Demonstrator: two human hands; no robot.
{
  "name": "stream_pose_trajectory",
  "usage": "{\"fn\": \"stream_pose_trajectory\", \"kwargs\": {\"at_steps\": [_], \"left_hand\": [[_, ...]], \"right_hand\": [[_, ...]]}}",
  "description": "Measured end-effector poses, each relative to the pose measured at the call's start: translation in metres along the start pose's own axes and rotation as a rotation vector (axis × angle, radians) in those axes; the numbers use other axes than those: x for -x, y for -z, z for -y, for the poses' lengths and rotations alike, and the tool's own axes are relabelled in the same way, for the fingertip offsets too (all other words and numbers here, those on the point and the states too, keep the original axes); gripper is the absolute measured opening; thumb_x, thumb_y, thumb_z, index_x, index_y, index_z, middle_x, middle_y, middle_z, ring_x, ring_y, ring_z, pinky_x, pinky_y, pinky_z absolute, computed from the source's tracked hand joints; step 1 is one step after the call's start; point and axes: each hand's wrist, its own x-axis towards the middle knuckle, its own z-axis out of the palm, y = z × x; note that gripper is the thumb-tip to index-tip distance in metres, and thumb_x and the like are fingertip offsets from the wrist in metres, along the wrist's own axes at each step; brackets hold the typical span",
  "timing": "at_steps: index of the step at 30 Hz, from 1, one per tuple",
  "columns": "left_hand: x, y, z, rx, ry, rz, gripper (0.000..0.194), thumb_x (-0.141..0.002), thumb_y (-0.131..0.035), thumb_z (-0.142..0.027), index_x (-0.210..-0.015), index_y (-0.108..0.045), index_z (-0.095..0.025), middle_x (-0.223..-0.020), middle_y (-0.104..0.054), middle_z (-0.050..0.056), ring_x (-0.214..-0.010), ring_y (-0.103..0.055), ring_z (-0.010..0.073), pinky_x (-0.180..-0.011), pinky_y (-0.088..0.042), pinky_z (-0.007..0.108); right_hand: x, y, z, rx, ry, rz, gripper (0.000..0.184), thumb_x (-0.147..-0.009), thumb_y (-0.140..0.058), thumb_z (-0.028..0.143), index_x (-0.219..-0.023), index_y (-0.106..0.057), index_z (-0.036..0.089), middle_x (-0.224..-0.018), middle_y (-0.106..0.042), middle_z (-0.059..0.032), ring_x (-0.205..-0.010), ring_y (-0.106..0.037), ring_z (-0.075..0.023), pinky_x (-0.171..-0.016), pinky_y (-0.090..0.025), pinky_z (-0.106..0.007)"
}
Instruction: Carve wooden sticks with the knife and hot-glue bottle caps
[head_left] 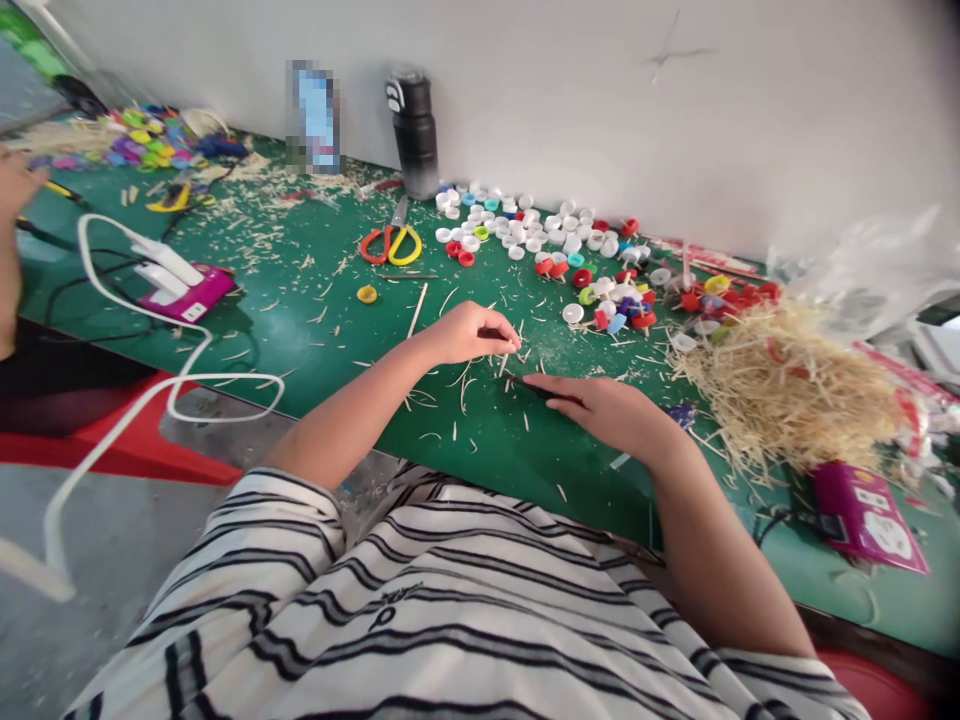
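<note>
My left hand (474, 332) is closed in a pinch above the green tabletop, and what its fingertips hold is too small to make out. Just to its right, my right hand (611, 408) is wrapped round a slim black tool (541, 389), whose tip points left towards the pinch. The tool's exact kind does not show. Pale thin shavings (463, 385) are scattered beneath and around both hands. A straight pale strip (418, 310) lies beyond my left forearm, near a yellow bottle cap (367, 294).
Red-and-yellow scissors (391, 245) and a black bottle (415, 140) are farther back. Many caps (536, 230) line the wall. At right are a heap of pale strips (795, 385) and a purple box (866, 515). Left are a power strip (187, 293), white cable (180, 380) and another person's hand (16, 185).
</note>
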Motion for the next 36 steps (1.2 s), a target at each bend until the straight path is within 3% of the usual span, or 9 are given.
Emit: {"fn": "stream_pose_trajectory", "kwargs": {"at_steps": [3, 8, 12, 21, 28, 36], "left_hand": [[0.000, 0.001, -0.001, 0.008, -0.005, 0.005, 0.021, -0.084, -0.070, -0.035, -0.097, -0.080, -0.021, -0.104, -0.078, 0.008, -0.086, -0.070, 0.0159, -0.077, -0.054, 0.030], [-0.001, 0.003, -0.003, -0.007, 0.057, 0.000, 0.022, -0.083, -0.072, -0.036, -0.096, -0.080, -0.020, -0.092, -0.078, 0.008, -0.071, -0.065, 0.0133, -0.067, -0.050, 0.029], [0.000, 0.003, -0.008, 0.007, 0.067, 0.017, 0.020, -0.082, -0.072, -0.033, -0.095, -0.080, -0.019, -0.088, -0.078, 0.007, -0.073, -0.066, 0.0134, -0.068, -0.050, 0.029], [0.000, 0.006, -0.002, 0.018, 0.083, -0.016, 0.019, -0.081, -0.072, -0.032, -0.091, -0.080, -0.018, -0.081, -0.078, 0.006, -0.069, -0.066, 0.0129, -0.066, -0.049, 0.028], [-0.003, 0.005, -0.008, -0.009, 0.047, 0.066, 0.020, -0.080, -0.074, -0.036, -0.091, -0.081, -0.020, -0.085, -0.078, 0.005, -0.071, -0.066, 0.0128, -0.065, -0.049, 0.027], [-0.006, 0.002, -0.005, 0.055, 0.086, 0.034, 0.017, -0.080, -0.074, -0.032, -0.089, -0.080, -0.020, -0.085, -0.078, 0.005, -0.074, -0.067, 0.0129, -0.069, -0.050, 0.027]], "right_hand": [[0.000, 0.001, 0.002, 0.063, -0.006, -0.031, 0.046, -0.105, -0.036, 0.041, -0.148, -0.044, 0.055, -0.115, -0.076, 0.0086, -0.085, -0.072, -0.0194, -0.064, -0.050, -0.028], [0.002, 0.001, 0.002, 0.116, 0.009, -0.068, 0.046, -0.105, -0.036, 0.042, -0.148, -0.042, 0.057, -0.121, -0.075, 0.0099, -0.090, -0.072, -0.0203, -0.064, -0.049, -0.028], [0.002, 0.001, 0.003, 0.105, 0.010, -0.114, 0.046, -0.106, -0.037, 0.043, -0.149, -0.042, 0.056, -0.125, -0.073, 0.0083, -0.094, -0.071, -0.0189, -0.068, -0.050, -0.028], [-0.013, -0.017, 0.016, 0.117, -0.041, -0.194, 0.047, -0.106, -0.038, 0.041, -0.152, -0.042, 0.050, -0.117, -0.075, 0.0022, -0.092, -0.070, -0.0181, -0.067, -0.048, -0.026], [-0.013, -0.014, 0.021, 0.049, -0.056, -0.151, 0.047, -0.105, -0.040, 0.041, -0.152, -0.042, 0.050, -0.106, -0.078, 0.0032, -0.080, -0.071, -0.0185, -0.065, -0.048, -0.027], [-0.008, -0.009, 0.017, -0.033, -0.076, -0.099, 0.048, -0.105, -0.040, 0.039, -0.151, -0.043, 0.050, -0.118, -0.076, 0.0040, -0.090, -0.073, -0.0214, -0.071, -0.053, -0.031]]}}
